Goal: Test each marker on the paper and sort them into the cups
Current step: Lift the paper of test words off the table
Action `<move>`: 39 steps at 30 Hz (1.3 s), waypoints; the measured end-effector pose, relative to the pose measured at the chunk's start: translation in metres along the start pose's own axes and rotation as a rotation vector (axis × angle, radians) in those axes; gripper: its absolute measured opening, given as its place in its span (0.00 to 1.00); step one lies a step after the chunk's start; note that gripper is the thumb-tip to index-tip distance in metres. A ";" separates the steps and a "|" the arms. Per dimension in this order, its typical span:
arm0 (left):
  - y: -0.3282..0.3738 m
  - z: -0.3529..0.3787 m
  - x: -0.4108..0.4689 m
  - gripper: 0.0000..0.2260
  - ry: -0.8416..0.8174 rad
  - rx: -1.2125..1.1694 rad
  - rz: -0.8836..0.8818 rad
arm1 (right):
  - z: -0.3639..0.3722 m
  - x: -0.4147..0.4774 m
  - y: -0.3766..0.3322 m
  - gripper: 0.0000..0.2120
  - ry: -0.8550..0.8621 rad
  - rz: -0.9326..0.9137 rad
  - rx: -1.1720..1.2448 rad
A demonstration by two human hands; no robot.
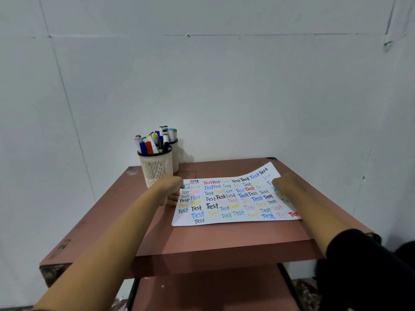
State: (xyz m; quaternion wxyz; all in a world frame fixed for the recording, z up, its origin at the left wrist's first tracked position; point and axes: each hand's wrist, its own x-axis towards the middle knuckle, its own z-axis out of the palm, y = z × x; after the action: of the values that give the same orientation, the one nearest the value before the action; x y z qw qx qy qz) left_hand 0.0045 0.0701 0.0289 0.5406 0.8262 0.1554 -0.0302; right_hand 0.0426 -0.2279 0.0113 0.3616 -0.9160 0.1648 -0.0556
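A white paper (226, 199) covered with the word "Test" in many colours lies on the brown table (202, 239). Its far right corner curls upward. My left hand (173, 189) is at the paper's left edge, its fingers curled and the thumb over the edge. My right hand (283, 185) rests on the paper's right side, knuckles forward and fingers hidden. At the table's far left stands a cream mesh cup (156, 168) full of capped markers (149, 143). A second cup (175, 157) with several markers stands right behind it. Neither hand holds a marker.
The table stands against a plain grey wall (224, 86), with a lower shelf (213, 292) beneath it. Bare tabletop shows in front of the paper and to its left. A dark sleeve (359, 272) covers my right upper arm.
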 end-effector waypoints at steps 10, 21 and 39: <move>-0.003 0.024 0.003 0.06 0.156 -0.043 0.176 | -0.024 -0.015 0.006 0.05 0.149 -0.376 0.605; 0.046 0.033 -0.002 0.08 0.413 -0.307 0.690 | -0.030 -0.016 -0.019 0.02 0.309 -0.500 0.816; 0.028 0.036 0.023 0.12 0.383 -0.066 0.381 | -0.020 -0.004 -0.017 0.13 0.344 -0.305 0.460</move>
State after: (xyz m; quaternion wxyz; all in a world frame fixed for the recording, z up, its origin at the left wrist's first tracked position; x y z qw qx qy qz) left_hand 0.0387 0.0328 0.0341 0.5238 0.8133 0.0976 0.2339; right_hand 0.0385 -0.2276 0.0380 0.5135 -0.8016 0.0675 -0.2987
